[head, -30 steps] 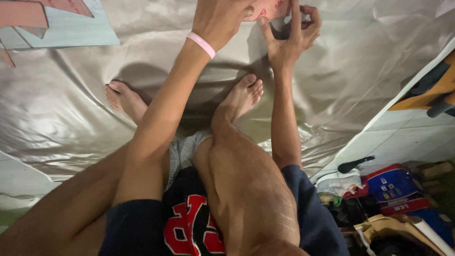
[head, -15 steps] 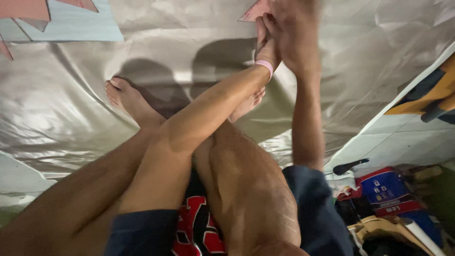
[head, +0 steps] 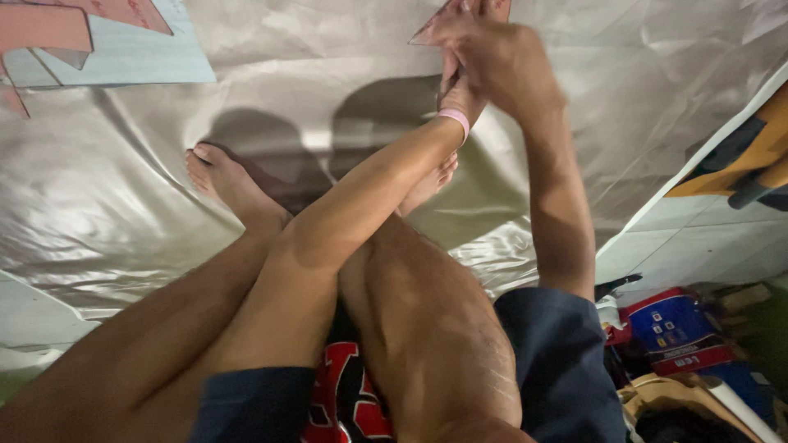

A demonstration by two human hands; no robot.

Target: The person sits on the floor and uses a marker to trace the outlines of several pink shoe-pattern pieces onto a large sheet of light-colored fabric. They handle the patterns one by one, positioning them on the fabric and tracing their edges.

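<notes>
**Thin pink sheet, two hands, a shiny tarp**

Going left to right: at the far top left, a pale blue sheet [head: 139, 57] with pink cut pieces [head: 49, 29] on it lay flat on the silver tarp [head: 107, 205] that covered the floor. The person sat on that tarp with bare legs stretched out, one foot [head: 220, 182] resting on it.

Up at the top centre, the left hand [head: 456, 92], pink wristband [head: 454, 121] on the wrist, was mostly hidden behind the right one, so its grip couldn't really be told. The right hand [head: 497, 57] was curled closed over the pink paper piece [head: 435, 29], pinching it near the edge, with a pointed corner sticking out to the left.

That piece looked like thin card or paper: super light, floppy, easy to crease or tear. Probably best held with flat fingertips close to the edge, not squeezed.

Off to the right, the tarp ended at white floor tiles [head: 698, 238], with a blue and red box [head: 677, 328] among some clutter.
</notes>
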